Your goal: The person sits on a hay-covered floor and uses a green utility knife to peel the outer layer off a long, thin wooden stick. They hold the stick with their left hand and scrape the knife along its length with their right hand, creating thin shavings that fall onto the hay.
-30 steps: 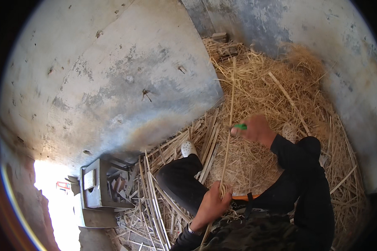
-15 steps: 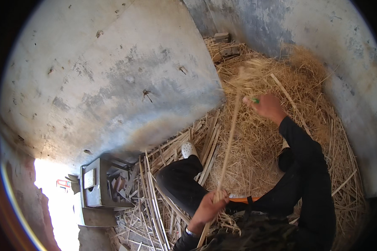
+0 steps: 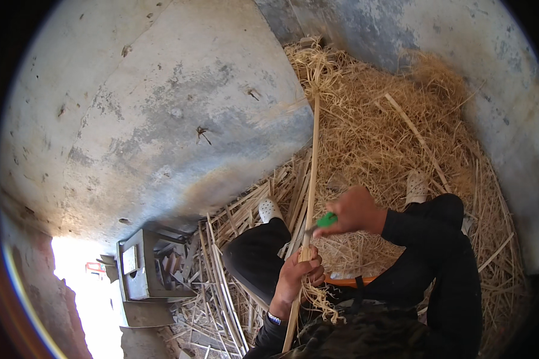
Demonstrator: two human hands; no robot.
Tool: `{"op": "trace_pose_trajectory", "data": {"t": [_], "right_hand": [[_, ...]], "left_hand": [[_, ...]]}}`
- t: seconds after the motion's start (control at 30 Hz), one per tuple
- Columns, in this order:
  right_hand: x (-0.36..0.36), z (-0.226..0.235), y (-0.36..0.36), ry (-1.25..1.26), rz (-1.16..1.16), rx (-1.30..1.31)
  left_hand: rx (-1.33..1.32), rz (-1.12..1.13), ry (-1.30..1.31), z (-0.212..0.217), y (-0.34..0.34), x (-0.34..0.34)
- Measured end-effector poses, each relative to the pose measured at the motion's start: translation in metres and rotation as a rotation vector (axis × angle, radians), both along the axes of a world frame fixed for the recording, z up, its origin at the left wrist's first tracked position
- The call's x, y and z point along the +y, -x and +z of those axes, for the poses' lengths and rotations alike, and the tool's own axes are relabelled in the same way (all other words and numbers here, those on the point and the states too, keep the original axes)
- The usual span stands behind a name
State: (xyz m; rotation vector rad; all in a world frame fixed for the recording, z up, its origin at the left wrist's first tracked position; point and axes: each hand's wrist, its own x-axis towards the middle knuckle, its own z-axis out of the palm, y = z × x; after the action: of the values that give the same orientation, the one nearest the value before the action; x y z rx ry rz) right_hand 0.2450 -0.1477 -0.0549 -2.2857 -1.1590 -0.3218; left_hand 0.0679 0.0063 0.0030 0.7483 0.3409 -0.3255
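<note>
A long pale split-bamboo strip (image 3: 313, 161) runs from my lap up toward the far wall. Its far end carries a bushy tuft of curled shavings (image 3: 321, 81). Low on the strip, my left hand (image 3: 295, 274) is wrapped around it, with more curls (image 3: 323, 302) hanging just beside that hand. My right hand (image 3: 358, 210) grips a small knife (image 3: 326, 220) by its green handle. The short grey blade meets the strip just above my left hand; its exact edge is blurred.
Straw-like shavings (image 3: 389, 137) heap against the far wall. Long split strips (image 3: 221, 287) lie at the left beside a grey metal box (image 3: 147, 266) holding scraps. A plastered wall (image 3: 179, 119) stands close on the left. My shoes (image 3: 270, 210) rest among the shavings.
My right hand has come down and nearer, bringing the knife from beside the strip's upper part to just above my left hand. The strip now stands more upright, its tuft farther away.
</note>
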Motion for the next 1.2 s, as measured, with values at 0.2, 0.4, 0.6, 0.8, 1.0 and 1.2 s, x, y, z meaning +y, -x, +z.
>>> {"op": "trace_pose_trajectory", "data": {"t": [0.2,0.4,0.6,0.8,1.0,1.2], "right_hand": [[-0.003,0.001,-0.034,0.103,-0.098,0.233],[0.005,0.001,0.019,-0.003,0.127,-0.023],[-0.002,0.003,-0.017,-0.007,-0.057,0.014],[-0.001,-0.007,-0.027,-0.053,-0.086,-0.007],[-0.009,0.003,-0.054,0.047,-0.204,0.216],[-0.001,-0.006,0.000,-0.049,-0.018,-0.087]], "left_hand": [[0.003,-0.036,-0.067,-0.004,0.010,-0.002],[-0.072,-0.073,-0.627,0.000,0.011,0.001],[-0.131,-0.113,-0.884,0.006,0.015,-0.002],[-0.076,-0.145,-0.835,0.008,0.019,-0.004],[-0.026,-0.182,-0.818,0.012,0.032,-0.008],[-0.059,-0.208,-1.012,0.026,0.029,-0.011]]}}
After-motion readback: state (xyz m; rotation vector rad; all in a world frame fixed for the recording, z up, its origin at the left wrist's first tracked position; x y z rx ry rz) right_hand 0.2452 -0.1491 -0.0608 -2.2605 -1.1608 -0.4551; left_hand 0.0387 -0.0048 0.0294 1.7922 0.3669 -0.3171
